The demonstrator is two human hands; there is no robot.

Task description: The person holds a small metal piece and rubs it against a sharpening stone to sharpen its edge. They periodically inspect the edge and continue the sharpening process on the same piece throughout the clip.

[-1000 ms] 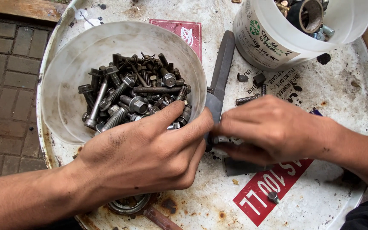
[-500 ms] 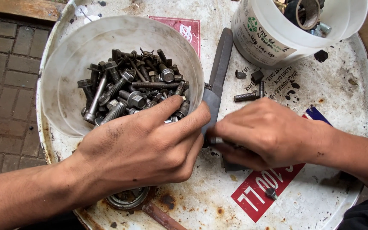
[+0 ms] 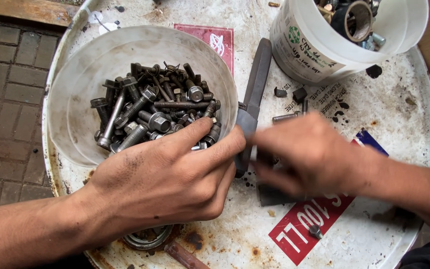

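My left hand (image 3: 167, 177) lies on the round white metal top (image 3: 404, 114), in front of a white bowl (image 3: 75, 124). Its thumb and forefinger pinch the lower end of a long grey metal tool (image 3: 257, 79), which lies flat between the bowl and a white bucket (image 3: 314, 50). My right hand (image 3: 309, 154) is blurred. Its fingers are curled at the same end of the tool, on a small pale metal piece (image 3: 253, 152) that is barely visible. A dark flat piece (image 3: 272, 195) pokes out under the right hand.
The bowl holds several rusty bolts and nuts (image 3: 150, 114). The bucket holds mixed metal parts (image 3: 354, 17). Loose small bolts and nuts (image 3: 289, 104) lie near the bucket. A red sticker (image 3: 304, 224) is on the top, and a brick floor (image 3: 6, 99) lies at the left.
My right hand has turned blurry and is in motion at the tool's end. My left hand keeps its pinch in the same place.
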